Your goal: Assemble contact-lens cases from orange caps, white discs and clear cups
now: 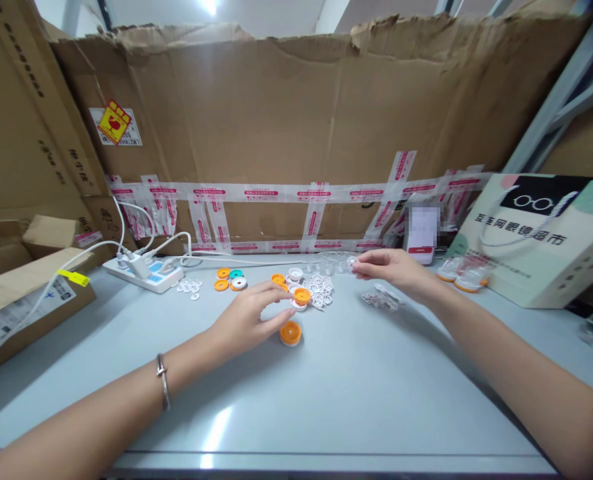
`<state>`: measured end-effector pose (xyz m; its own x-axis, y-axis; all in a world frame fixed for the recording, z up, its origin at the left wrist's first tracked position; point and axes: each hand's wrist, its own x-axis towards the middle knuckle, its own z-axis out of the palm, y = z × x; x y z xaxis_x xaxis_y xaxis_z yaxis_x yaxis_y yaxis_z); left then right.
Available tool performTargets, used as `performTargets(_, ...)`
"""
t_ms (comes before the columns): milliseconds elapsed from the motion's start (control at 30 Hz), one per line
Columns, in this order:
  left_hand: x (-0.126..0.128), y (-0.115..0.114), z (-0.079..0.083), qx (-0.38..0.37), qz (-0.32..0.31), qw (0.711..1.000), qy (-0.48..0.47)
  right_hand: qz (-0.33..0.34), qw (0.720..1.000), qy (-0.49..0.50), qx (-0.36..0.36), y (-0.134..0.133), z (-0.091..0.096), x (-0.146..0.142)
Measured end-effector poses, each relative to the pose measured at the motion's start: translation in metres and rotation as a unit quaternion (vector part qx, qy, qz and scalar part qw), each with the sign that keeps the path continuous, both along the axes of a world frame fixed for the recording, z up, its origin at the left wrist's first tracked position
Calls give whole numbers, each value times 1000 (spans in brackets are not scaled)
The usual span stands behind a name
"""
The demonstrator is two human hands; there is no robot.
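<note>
My left hand (250, 313) is over the middle of the table, thumb and fingers apart. Its fingertips are at the edge of an orange-and-white round plastic piece (302, 296); whether they touch it I cannot tell. Nearer to me lies another orange-and-white round piece (291, 333). Farther back, my right hand (389, 267) pinches a small whitish plastic piece (351, 263), partly hidden by the fingertips. Between the hands is a heap of white openwork plastic pieces (319, 291). A smaller pile of similar pieces (380, 298) sits below my right hand.
Orange, teal and white round pieces (222, 285) and small white discs (190, 287) lie left. Clear domed parts (321, 263) line the back. A power strip (149, 272), phone (422, 230), paper bag (521, 253) and cardboard wall (276, 120) surround the table (356, 400).
</note>
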<state>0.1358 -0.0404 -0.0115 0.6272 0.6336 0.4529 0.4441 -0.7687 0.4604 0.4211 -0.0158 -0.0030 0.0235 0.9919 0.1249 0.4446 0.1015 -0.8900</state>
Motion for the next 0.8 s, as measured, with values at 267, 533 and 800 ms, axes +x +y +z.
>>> performTargets(267, 11, -11, 8, -191, 28, 956, -222, 122, 928, 341, -88, -42, 2, -106)
performTargets(533, 11, -11, 6, -302, 73, 886, -345, 104, 925, 358, -76, -45, 1, -131)
performTargets(800, 4, 1, 9, -263, 91, 903, -327, 37, 996, -74, 37, 9, -13, -45)
